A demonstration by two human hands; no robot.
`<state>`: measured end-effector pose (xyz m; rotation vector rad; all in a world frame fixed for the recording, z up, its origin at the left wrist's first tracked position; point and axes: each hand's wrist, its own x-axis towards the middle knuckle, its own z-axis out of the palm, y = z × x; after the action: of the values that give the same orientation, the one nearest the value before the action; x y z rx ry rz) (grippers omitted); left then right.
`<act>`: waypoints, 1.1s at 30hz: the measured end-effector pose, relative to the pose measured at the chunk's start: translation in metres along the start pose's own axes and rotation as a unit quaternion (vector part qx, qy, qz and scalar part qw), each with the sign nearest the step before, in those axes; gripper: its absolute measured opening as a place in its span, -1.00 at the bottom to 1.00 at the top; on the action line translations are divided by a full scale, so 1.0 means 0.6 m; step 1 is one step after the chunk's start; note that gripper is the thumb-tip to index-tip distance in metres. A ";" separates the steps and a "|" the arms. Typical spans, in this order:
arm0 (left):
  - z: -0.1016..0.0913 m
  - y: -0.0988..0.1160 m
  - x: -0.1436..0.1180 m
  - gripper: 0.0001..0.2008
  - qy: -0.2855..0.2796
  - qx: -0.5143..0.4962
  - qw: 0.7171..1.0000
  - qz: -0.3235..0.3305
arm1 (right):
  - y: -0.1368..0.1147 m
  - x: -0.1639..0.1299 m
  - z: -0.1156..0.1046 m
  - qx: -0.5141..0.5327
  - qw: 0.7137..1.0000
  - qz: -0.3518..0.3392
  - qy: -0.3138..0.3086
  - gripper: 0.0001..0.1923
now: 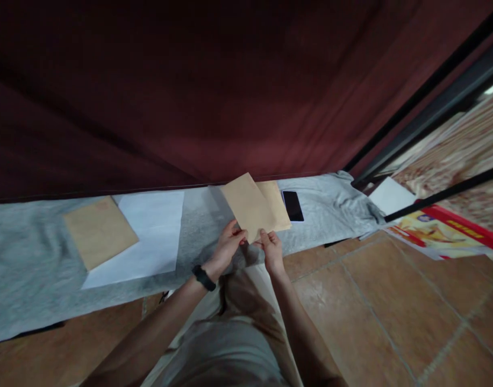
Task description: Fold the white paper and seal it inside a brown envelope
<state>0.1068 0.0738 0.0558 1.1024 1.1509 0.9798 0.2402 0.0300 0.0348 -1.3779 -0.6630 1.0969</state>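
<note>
At six o'clock on the upper envelope [250,207], our left hand [227,246] and right hand [272,250] pinch it; uneven pulling could crease it.

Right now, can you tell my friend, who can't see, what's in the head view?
Two hands hold a brown envelope, overlapping more brown paper, above a grey cloth with a phone on it. At left, another brown envelope lies partly on a white sheet.

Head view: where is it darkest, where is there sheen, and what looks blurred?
Head view: the maroon cloth nears black up top; floor tiles show faint sheen; the patterned surface far right looks smeared, the held envelope clearer.
</note>
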 end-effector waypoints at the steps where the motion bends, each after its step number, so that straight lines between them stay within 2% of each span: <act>1: 0.009 0.002 0.009 -0.56 -0.005 0.003 1.000 -0.001 | -0.003 0.006 -0.008 0.015 1.000 0.014 0.014 -0.55; 6: 0.053 0.009 0.055 -0.55 -0.016 0.013 1.000 0.006 | -0.016 0.036 -0.045 0.046 0.995 0.072 0.043 -0.52; 13: 0.092 0.004 0.101 -0.55 -0.028 0.026 0.999 -0.029 | -0.020 0.067 -0.078 0.067 0.993 0.086 0.035 -0.51; 19: 0.105 -0.009 0.131 -0.62 -0.027 0.060 0.997 -0.037 | -0.014 0.079 -0.089 0.064 0.992 0.107 0.024 -0.60; 25: 0.114 -0.027 0.160 -0.56 -0.010 0.120 0.992 -0.042 | -0.008 0.086 -0.094 0.056 0.991 0.116 0.020 -0.68; 33: 0.113 -0.042 0.160 -0.51 -0.008 0.183 0.983 -0.031 | 0.008 0.093 -0.099 0.017 0.996 0.086 0.013 -0.67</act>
<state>0.1893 0.1522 0.0174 1.3539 1.3786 0.7241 0.3143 0.0537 0.0095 -1.4379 -0.5130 1.2182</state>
